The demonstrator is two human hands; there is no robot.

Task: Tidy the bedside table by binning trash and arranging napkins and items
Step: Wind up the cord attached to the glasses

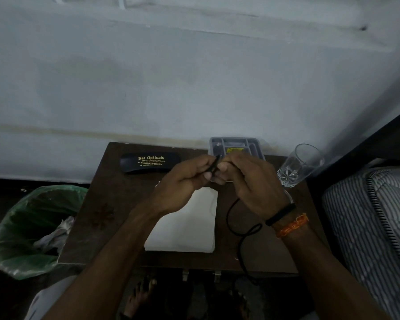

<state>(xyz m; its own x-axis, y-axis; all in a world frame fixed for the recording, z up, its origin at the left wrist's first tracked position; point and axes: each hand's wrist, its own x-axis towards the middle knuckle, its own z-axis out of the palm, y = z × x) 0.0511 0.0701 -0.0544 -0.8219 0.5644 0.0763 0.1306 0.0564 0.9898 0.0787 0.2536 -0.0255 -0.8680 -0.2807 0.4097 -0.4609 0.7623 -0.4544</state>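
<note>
Both hands meet above the back middle of the dark wooden bedside table (pixel 106 218). My left hand (pixel 183 183) pinches the folded end of a thin black cord (pixel 238 236). My right hand (pixel 254 181) grips the same cord, which trails down over the table's front edge. A stack of white napkins (pixel 189 229) lies flat under my hands. A grey compartment tray (pixel 234 144) stands at the back, partly hidden by my fingers. A black spectacle case (pixel 148 162) with gold lettering lies at the back left.
A clear drinking glass (pixel 298 165) stands at the table's back right corner. A bin lined with a green bag (pixel 32 229), holding crumpled trash, sits on the floor left of the table. A striped mattress (pixel 374 218) borders the right side. A pale wall rises behind.
</note>
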